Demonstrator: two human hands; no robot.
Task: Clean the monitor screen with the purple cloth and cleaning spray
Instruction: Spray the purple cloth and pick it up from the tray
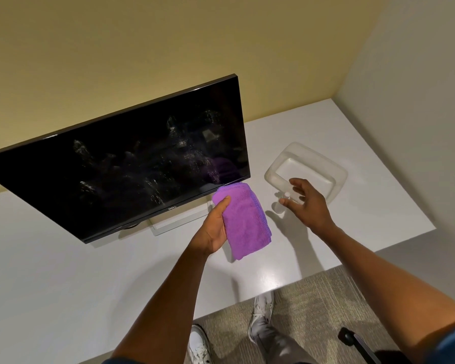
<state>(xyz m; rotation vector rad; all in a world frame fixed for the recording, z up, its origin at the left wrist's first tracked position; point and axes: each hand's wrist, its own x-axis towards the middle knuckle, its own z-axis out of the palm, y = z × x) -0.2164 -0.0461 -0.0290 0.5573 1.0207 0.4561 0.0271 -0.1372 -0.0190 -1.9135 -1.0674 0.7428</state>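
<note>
I have the purple cloth point(243, 222) folded in my left hand point(216, 229), thumb pressed across its upper corner and the fingers hidden behind it, so that hand is clamped on the cloth. Its long axis runs from the monitor's lower right corner back toward the near edge of the tabletop point(63, 271). The monitor screen point(132, 166) lies just up and left of the cloth, speckled with droplets across its width, so I judge the spraying is done and wiping comes next. The left hand is far the nearer one: the cloth's top edge sits right beside the bottom bezel. My right hand point(306, 202) hovers with fingers spread and holding nothing over the small spray bottle point(284, 199), which stands in front of a clear plastic tray point(334, 179) toward the right edge.
</note>
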